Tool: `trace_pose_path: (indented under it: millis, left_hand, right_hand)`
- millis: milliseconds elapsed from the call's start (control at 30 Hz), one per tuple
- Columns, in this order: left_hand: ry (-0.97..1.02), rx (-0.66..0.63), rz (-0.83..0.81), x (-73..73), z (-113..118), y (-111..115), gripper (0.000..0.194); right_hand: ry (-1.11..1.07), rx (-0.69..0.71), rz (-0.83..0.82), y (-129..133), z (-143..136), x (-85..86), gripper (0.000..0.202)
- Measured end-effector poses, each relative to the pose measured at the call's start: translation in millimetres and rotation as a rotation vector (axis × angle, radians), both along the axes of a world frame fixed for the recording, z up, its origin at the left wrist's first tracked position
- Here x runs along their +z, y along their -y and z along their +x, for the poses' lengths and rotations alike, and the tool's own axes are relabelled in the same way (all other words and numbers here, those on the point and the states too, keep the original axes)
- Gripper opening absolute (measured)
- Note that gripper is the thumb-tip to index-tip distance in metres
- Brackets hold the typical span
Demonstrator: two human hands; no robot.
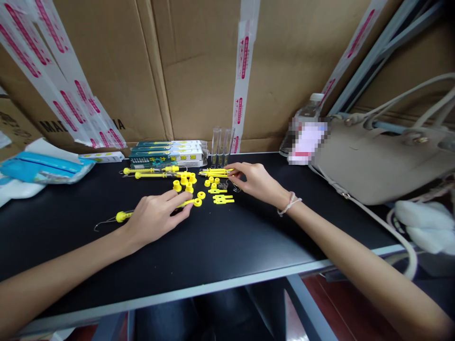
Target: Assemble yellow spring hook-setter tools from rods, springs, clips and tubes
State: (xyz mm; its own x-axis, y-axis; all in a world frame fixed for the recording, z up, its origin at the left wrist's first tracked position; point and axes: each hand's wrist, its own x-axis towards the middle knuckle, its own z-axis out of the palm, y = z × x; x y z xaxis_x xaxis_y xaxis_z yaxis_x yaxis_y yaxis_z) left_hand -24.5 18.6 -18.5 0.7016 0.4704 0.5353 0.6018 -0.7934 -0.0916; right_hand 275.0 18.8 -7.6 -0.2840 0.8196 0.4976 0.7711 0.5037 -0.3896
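Note:
My left hand curls low over the tabletop, its thumb and fingers closed around a yellow spring scale part that shows at the fingertips. Left of the wrist, a yellow cap with a metal wire hook sticks out; the middle is hidden under the hand. Two yellow rings lie by the left fingertips. My right hand pinches at the end of a small bundle of slim yellow rods; what exactly is between the fingers is hidden. Beneath it are metal hooks, small springs and flat yellow pieces.
Yellow spring scales and flanged yellow caps lie behind my left hand. Printed boxes and upright clear tubes stand against the cardboard. At right are a bottle and a grey handbag; at left, a blue packet.

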Motion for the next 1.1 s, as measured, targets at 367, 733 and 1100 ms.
trace_pose_path:
  millis: [367,733,1100]
  left_hand:
    - [0.103,-0.104,0.155,0.7,0,6,0.027]
    - [0.056,-0.192,0.212,7.9,4,15,0.019]
    - [-0.053,-0.178,0.194,7.5,1,12,0.022]
  right_hand:
    - [-0.178,0.246,0.057,43,-60,10.6,0.039]
    - [-0.366,0.249,-0.105,57,-86,-6.7,0.015]
    - [-0.301,0.29,-0.021,53,-82,-11.0,0.017]
